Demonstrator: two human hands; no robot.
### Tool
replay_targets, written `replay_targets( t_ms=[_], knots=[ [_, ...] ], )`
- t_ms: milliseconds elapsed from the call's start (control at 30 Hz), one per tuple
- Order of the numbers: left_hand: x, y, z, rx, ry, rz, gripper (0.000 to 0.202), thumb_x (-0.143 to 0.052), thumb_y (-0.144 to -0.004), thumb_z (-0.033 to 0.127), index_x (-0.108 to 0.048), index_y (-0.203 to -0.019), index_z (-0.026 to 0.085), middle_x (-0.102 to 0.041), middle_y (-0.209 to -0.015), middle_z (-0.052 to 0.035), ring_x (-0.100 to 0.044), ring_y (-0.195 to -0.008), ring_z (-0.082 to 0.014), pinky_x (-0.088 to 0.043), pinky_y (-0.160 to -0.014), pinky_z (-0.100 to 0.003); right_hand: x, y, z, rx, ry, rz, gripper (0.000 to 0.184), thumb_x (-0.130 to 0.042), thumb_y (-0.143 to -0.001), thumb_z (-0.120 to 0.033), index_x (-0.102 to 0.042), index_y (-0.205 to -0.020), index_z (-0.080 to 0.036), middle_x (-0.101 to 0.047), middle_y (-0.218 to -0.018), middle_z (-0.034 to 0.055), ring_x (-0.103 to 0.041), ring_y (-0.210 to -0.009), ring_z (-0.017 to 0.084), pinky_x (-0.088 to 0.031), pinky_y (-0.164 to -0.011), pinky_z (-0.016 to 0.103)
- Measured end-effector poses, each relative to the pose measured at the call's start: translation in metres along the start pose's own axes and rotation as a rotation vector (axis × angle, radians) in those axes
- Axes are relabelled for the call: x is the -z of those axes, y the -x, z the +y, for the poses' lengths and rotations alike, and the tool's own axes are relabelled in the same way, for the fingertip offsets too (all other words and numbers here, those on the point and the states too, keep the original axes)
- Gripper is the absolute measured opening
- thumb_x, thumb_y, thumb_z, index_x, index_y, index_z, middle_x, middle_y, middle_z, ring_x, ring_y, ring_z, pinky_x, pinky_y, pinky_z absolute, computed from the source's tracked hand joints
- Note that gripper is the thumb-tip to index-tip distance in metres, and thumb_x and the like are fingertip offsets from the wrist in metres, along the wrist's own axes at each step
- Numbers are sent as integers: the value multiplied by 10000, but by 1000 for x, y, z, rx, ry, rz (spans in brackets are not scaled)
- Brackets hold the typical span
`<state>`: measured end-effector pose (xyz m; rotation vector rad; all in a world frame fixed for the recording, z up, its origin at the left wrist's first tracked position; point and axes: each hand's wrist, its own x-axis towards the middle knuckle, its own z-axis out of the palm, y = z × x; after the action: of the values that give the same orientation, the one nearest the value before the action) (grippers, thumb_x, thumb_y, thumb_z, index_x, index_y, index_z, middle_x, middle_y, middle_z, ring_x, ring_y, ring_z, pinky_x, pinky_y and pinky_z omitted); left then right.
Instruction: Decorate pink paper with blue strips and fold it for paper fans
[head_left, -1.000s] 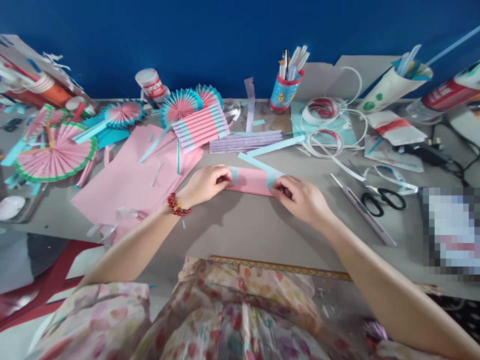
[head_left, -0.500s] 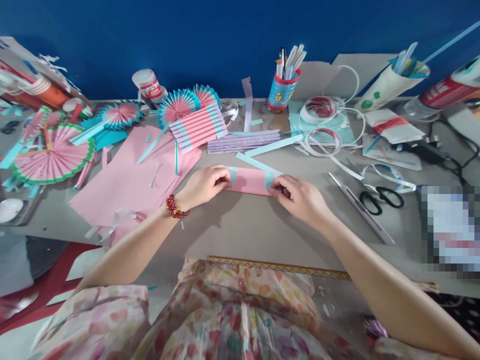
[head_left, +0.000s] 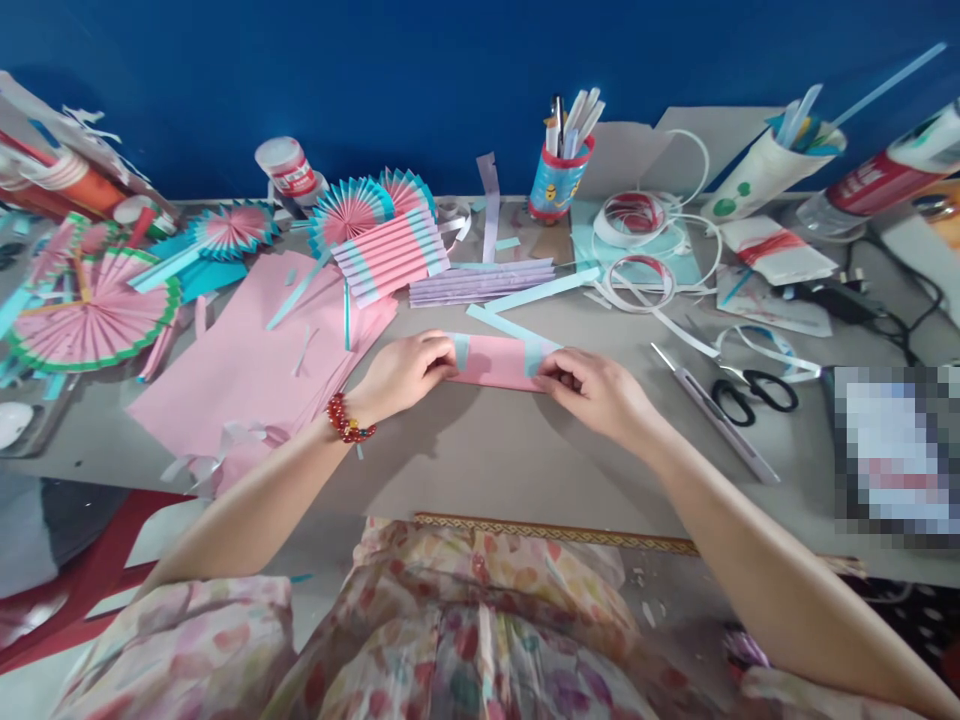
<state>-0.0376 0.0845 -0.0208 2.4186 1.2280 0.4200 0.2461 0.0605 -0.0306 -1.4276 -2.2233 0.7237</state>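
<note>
A narrow folded pink paper (head_left: 491, 362) with light blue bands near its ends lies low over the table in front of me. My left hand (head_left: 412, 372) pinches its left end between thumb and fingers. At the right end, my right hand (head_left: 592, 388) grips it the same way, the fingers curled. Just behind the paper rests a light blue paper strip (head_left: 517, 322), bent into a zigzag. A pleated pink, blue and lilac paper (head_left: 390, 258) and a folded lilac paper (head_left: 480, 283) lie farther back.
Pink sheets (head_left: 225, 360) are spread at the left, near paper fans (head_left: 97, 310). On the right lie a craft knife (head_left: 712, 410), black-handled scissors (head_left: 754, 392) and white ribbon rolls (head_left: 637, 225). A pen cup (head_left: 559, 185) stands by the blue wall.
The view has shifted slightly, so everything sits a little farther left. Both hands keep their hold on the pink paper, with hardly any movement.
</note>
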Motion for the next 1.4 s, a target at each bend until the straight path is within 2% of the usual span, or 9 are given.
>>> replay_targets(
  t_ms=[500, 1100, 1400],
  knots=[
    [-2, 1, 0, 19, -12, 4, 97, -553, -918, 217, -606, -841, 192, -612, -860, -1, -550, -677, -118, -353, -598, -248, 1, -4, 10, -22, -47, -37, 86, -598, -851, -291, -641, -818, -224, -627, -784, -2, -526, -625, 127, -367, -589, 249],
    [-1, 1, 2, 30, 7, 5, 77, -562, -910, 185, -601, -844, 186, -612, -864, 1, -537, -673, -112, -347, -600, -237, 2, -3, 6, -8, -47, -33, 53, -604, -842, -250, -617, -801, -218, -603, -771, -5, -514, -627, 124, -361, -586, 240],
    [-1, 0, 2, 28, 1, 7, 91, -558, -919, 208, -599, -839, 189, -607, -852, -1, -538, -676, -118, -347, -600, -238, 1, -2, 9, 5, -56, -39, 76, -593, -861, -279, -620, -818, -223, -606, -782, 0, -522, -640, 131, -372, -592, 247]
  ],
)
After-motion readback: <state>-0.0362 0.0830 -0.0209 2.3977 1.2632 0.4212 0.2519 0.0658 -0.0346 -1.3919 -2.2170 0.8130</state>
